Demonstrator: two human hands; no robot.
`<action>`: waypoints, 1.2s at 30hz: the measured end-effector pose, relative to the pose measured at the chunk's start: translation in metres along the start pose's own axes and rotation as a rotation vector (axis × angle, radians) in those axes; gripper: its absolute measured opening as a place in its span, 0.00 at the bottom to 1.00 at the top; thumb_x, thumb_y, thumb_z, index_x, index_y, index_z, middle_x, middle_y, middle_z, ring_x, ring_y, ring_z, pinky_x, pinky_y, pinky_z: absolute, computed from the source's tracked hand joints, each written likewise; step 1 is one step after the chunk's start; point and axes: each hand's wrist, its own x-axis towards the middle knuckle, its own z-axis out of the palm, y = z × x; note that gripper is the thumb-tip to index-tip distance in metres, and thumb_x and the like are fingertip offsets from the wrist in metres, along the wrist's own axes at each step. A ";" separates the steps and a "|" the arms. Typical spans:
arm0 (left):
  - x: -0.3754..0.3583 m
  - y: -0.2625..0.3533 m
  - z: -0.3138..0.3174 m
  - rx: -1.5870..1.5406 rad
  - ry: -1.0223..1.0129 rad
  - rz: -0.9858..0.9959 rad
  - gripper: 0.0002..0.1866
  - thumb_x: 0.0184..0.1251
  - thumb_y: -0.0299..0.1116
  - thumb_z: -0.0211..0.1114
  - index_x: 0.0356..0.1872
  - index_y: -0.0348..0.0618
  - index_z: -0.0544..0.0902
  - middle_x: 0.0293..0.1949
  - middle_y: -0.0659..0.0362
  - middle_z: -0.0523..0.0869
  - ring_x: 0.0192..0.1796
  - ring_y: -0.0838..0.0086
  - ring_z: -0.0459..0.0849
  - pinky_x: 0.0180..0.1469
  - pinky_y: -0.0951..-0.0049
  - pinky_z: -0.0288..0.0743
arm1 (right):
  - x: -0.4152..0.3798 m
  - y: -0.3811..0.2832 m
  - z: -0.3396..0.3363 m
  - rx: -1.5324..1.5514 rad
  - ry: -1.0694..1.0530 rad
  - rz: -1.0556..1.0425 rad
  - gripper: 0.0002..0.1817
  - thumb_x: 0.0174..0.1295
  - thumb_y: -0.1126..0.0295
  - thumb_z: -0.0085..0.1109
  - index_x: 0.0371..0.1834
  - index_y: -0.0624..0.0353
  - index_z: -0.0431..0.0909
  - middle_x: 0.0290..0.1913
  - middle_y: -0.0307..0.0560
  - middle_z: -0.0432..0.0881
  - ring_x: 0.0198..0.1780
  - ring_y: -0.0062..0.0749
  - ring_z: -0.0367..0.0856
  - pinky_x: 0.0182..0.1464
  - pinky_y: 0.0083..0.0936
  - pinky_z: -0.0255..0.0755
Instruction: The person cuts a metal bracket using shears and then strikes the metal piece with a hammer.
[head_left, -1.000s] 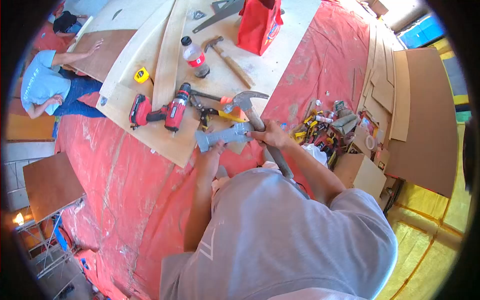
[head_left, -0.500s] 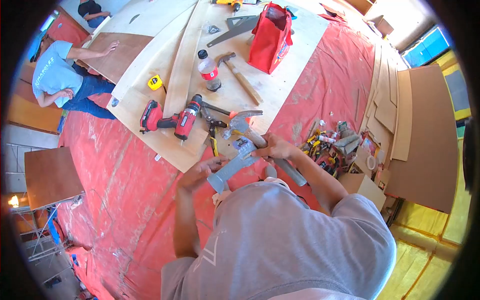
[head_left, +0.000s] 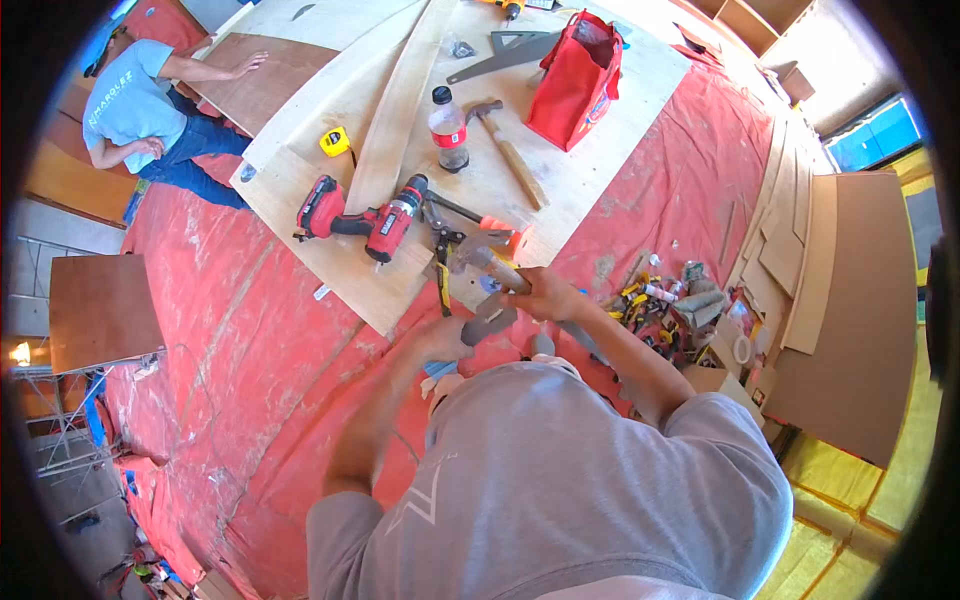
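My right hand (head_left: 550, 297) is closed round the handle of a claw hammer (head_left: 500, 268), whose blurred head points away from me. The lower handle runs down behind my right wrist. My left hand (head_left: 446, 340) is closed on a grey strip (head_left: 490, 320) that looks like tape, stretching toward my right hand; a pale bluish end shows below the left fingers. Just beyond my hands, black-and-yellow pliers (head_left: 443, 265) and a tool with an orange grip (head_left: 498, 226) lie at the near corner of the wooden worktop (head_left: 590, 180).
On the worktop are a red drill (head_left: 392, 225), a tape measure (head_left: 335, 142), a bottle (head_left: 447, 130), another hammer (head_left: 515, 160), a handsaw (head_left: 505, 55) and a red bag (head_left: 577, 85). A co-worker (head_left: 135, 95) leans at left. Tools lie piled (head_left: 665, 310) on the red floor sheet (head_left: 240, 330).
My left hand has moved from beside the grey strip to a grip on it. The strip now shows shorter between my hands. The view has shifted slightly.
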 end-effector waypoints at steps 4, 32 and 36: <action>-0.015 -0.023 0.025 -0.258 0.288 0.004 0.21 0.54 0.35 0.69 0.48 0.35 0.79 0.38 0.48 0.86 0.41 0.60 0.86 0.44 0.62 0.78 | 0.018 0.004 -0.009 -0.489 0.340 -0.275 0.17 0.59 0.65 0.65 0.47 0.62 0.77 0.40 0.56 0.81 0.44 0.47 0.80 0.45 0.41 0.74; 0.037 -0.006 0.001 -0.128 0.766 -0.346 0.27 0.56 0.43 0.70 0.49 0.32 0.77 0.39 0.39 0.85 0.45 0.46 0.85 0.47 0.52 0.78 | 0.078 0.059 -0.057 -0.726 0.432 0.114 0.16 0.62 0.62 0.56 0.43 0.65 0.75 0.38 0.65 0.84 0.43 0.60 0.84 0.43 0.50 0.78; 0.036 -0.018 -0.003 -0.225 0.783 -0.243 0.25 0.54 0.42 0.69 0.46 0.30 0.78 0.37 0.38 0.85 0.43 0.47 0.86 0.45 0.52 0.79 | 0.073 0.059 -0.056 -0.763 0.434 0.116 0.19 0.61 0.58 0.61 0.43 0.63 0.74 0.38 0.64 0.83 0.42 0.61 0.83 0.43 0.52 0.77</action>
